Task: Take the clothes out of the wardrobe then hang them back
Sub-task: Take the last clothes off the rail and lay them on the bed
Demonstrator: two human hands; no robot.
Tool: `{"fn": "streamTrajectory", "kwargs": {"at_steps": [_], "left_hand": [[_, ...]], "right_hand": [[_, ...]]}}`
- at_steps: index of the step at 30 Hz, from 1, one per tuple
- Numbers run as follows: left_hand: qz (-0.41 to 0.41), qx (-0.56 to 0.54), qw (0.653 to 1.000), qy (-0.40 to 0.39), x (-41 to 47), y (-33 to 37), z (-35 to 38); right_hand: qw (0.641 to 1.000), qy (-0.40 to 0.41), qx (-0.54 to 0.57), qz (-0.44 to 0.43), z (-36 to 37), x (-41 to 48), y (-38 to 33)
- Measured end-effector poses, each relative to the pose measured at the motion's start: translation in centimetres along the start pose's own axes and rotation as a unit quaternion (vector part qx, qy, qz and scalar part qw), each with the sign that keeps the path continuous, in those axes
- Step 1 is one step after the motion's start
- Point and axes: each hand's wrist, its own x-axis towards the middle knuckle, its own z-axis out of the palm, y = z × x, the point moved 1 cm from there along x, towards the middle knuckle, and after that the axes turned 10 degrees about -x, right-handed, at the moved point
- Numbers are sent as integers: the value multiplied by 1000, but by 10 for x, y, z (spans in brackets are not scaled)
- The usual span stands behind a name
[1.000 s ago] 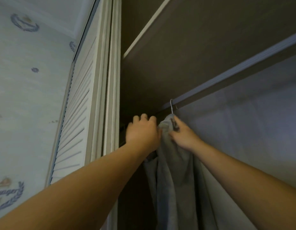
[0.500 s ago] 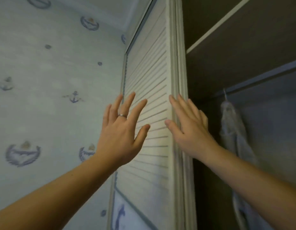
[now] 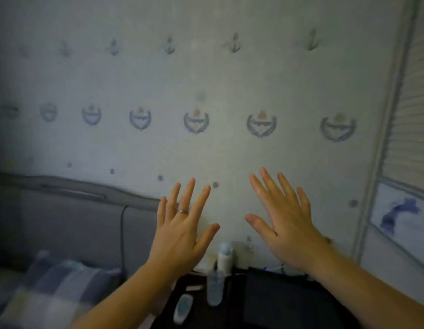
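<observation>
The left hand and right hand are hovering spread and empty (no clothes in sight); turning toward the louvred wardrobe door should come next.

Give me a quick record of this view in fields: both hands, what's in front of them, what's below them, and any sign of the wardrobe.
left hand: left hand open, fingers spread, empty, a ring on one finger
right hand: right hand open, fingers spread, empty
in front: wallpaper with anchor and crest motifs
below: dark side table with a white bottle, a clear bottle and a remote
lower left: checked pillow against a grey headboard
wardrobe: only the louvred door shows, at the right edge; no clothes in view
</observation>
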Motion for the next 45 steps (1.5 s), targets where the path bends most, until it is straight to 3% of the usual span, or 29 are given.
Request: {"fn": "streamTrajectory", "kwargs": {"at_steps": [5,12,24,33,37,45], "left_hand": [[-148,75,984,-70,-118,-104,-30],[-359,125,916,-126,-276,-199,-72],[-599,152,783,-74,-402,-365,-134],[-733,106,669,-58,-447,-486,-125],[-775,73,622,-86,-481,-517,-101],[-822,-1,559,-107,-573,-580,-53]], "right_hand": [[989,-86,95,-71,106,6,-125],[947,-200,176,-179,225,-7,-285],[867,-326,187,-328,393,50,-500],[798,-431,135,-399,514,98,-594],[760,-458,101,-449,560,87,-621],[719,-535,66,-437,660,31,-668]]}}
